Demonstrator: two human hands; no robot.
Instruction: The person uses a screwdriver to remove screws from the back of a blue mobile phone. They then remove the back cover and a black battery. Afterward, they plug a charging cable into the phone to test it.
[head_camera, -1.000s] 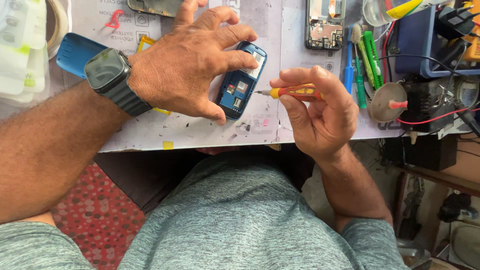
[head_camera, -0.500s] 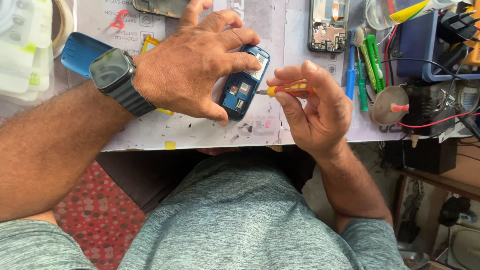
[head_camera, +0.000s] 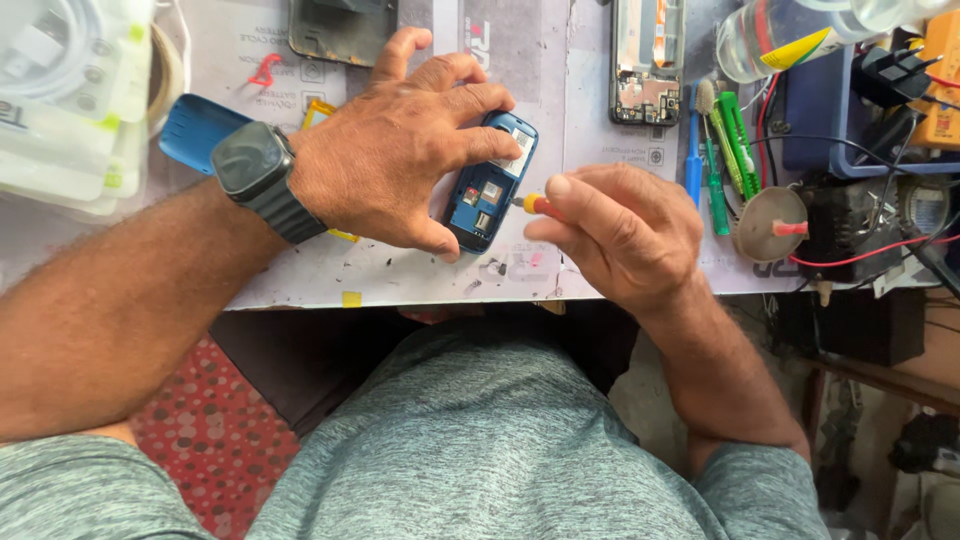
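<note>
My left hand (head_camera: 395, 150) lies over a small blue phone (head_camera: 490, 185) with its back off and its inner board showing, pinning it to the grey work mat (head_camera: 300, 270). A dark smartwatch (head_camera: 250, 165) sits on that wrist. My right hand (head_camera: 620, 230) is closed around a small screwdriver (head_camera: 535, 205) with a red and yellow handle. Its tip points left into the phone's right edge. Most of the screwdriver handle is hidden inside my fingers.
A blue back cover (head_camera: 195, 130) lies left of my wrist. An opened smartphone (head_camera: 648, 60) and a dark phone part (head_camera: 340, 30) lie at the far edge. Blue and green tools (head_camera: 725, 150), a round dish (head_camera: 770, 225), cables and a plastic bottle (head_camera: 790, 35) crowd the right.
My right hand has rolled over the screwdriver, hiding most of its handle, while the tip stays at the phone. My left hand keeps the phone pinned.
</note>
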